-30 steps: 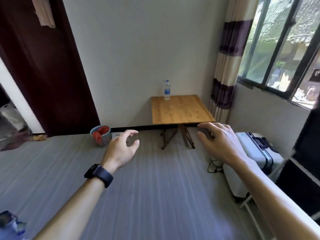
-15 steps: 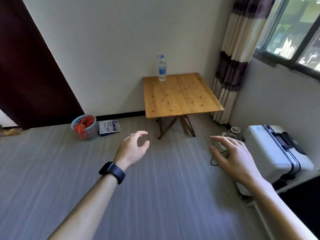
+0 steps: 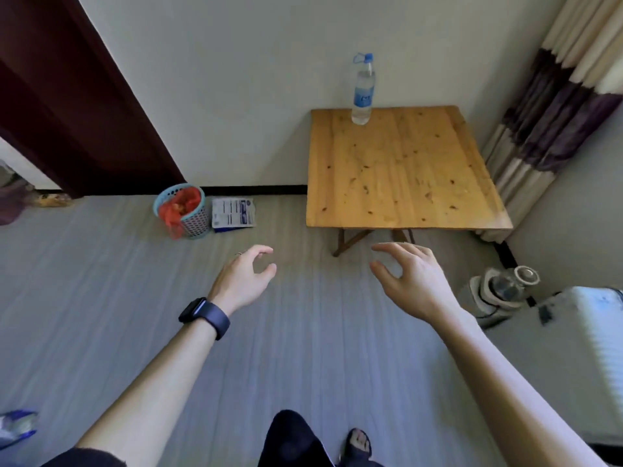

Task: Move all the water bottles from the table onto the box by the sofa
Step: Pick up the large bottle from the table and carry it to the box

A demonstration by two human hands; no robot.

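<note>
Water bottle (image 3: pixel 362 91) upright at desk's (image 3: pixel 404 176) 12 o'clock edge, basket (image 3: pixel 194 219) holding something red at 10 o'clock, left hand (image 3: pixel 244 281) and right hand (image 3: pixel 409 281) relaxed, empty, blurred blue thing (image 3: pixel 17 428) cropped at 8 o'clock

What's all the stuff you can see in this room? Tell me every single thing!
water bottle: one, clear with blue cap and label, upright at the table's far edge by the wall
table: one, light wood, in the corner
basket: one, light blue, on the floor by the wall
red bag: one, red, inside the basket
printed packet: one, white and blue, on the floor right of the basket
curtain: one, cream and purple stripes, right of the table
door: one, dark red, left
suitcase: one, white, right edge
smartwatch: one, black, left wrist
left hand: one, empty, over the floor
right hand: one, empty, over the floor
</note>
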